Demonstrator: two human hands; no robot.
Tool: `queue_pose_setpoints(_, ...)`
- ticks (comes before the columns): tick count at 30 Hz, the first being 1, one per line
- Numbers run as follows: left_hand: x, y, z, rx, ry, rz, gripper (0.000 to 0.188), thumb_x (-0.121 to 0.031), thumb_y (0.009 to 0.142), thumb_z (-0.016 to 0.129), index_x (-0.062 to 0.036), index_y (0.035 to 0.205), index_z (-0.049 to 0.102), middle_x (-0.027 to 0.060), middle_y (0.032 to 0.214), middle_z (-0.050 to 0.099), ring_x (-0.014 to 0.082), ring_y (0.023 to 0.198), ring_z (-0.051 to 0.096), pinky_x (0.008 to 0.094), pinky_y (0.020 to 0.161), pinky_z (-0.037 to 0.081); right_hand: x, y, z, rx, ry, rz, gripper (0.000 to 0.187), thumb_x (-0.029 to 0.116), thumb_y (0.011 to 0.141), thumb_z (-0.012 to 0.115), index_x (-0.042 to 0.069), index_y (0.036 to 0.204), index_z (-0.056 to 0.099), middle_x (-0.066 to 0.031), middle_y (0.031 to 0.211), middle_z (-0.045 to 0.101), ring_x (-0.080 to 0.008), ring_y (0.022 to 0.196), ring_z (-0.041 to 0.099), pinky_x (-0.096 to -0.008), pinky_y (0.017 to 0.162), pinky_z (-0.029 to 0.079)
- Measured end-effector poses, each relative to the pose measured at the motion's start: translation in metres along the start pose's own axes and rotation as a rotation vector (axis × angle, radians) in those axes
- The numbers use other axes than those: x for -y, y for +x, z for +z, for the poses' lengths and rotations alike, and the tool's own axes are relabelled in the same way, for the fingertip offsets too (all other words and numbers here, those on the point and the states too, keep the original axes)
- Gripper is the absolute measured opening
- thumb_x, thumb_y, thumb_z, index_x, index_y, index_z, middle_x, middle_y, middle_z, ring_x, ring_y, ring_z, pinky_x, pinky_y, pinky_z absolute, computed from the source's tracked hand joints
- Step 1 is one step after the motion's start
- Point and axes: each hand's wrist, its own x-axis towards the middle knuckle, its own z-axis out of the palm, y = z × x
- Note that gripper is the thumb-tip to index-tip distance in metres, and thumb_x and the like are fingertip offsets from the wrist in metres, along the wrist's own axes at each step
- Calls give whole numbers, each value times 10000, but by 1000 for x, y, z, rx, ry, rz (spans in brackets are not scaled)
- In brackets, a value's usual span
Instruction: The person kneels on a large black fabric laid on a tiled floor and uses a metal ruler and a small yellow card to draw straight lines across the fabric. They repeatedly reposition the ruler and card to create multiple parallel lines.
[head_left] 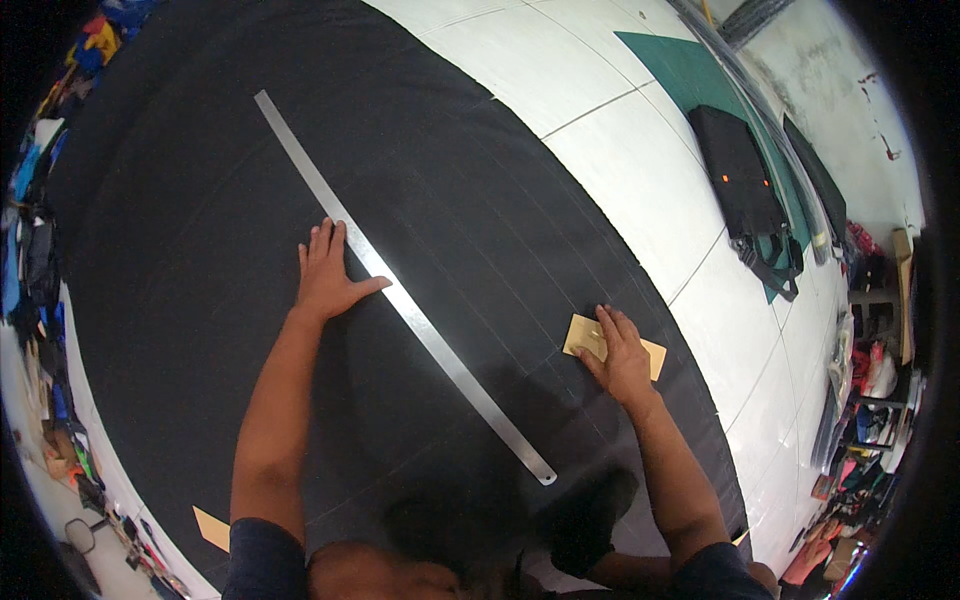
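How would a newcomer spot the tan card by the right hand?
Find the large black cloth, then its edge along the white tiles. Near that edge, the right hand lies on a tan rectangular card. Unlike the tan piece at lower left, it's under a hand.

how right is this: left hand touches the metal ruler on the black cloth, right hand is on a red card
The colour is wrong: in the head view, the right hand is on a tan card, not red. The left hand does touch the metal ruler on the black cloth.
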Motion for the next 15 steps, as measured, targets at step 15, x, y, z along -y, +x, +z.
queue_pose_setpoints(15,0,2,-12,52,-64,-17,1417,-682,533,919,10,1604,301,234,1688,247,441,1580,162,658,1250,136,55,54,-33,181,156,194,398,363,937,755,51,1169,674,-177,1096,704,-389,1035,692,-491,865,550)
